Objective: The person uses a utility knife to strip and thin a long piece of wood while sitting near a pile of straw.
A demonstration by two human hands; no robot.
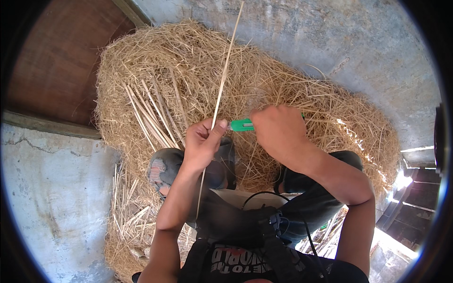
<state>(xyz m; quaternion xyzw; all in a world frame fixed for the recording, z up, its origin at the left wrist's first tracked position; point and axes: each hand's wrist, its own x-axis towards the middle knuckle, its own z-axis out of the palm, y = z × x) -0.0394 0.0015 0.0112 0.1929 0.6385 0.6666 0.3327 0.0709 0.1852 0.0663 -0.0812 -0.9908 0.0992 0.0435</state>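
Note:
Pinched between the thumb and fingers of my left hand (pixel 202 145) is a long, thin pale strip (pixel 222 86), which looks like split bamboo or cane. It stands nearly upright in the view, its upper end leaning right and its lower part running down past my left forearm. My right hand (pixel 279 136) is wrapped round a green utility knife (pixel 242 125). The knife points left, and its blade end meets the strip right beside my left thumb. My right palm and fingers hide most of the knife's handle.
Several pale strips (pixel 150 113) lie on the heap of straw (pixel 264 80) ahead of me, to the left. Behind the heap rises a grey-blue wall (pixel 339 37), with a brown panel (pixel 66 61) at the far left. A dark cable (pixel 307 231) hangs by my right leg.

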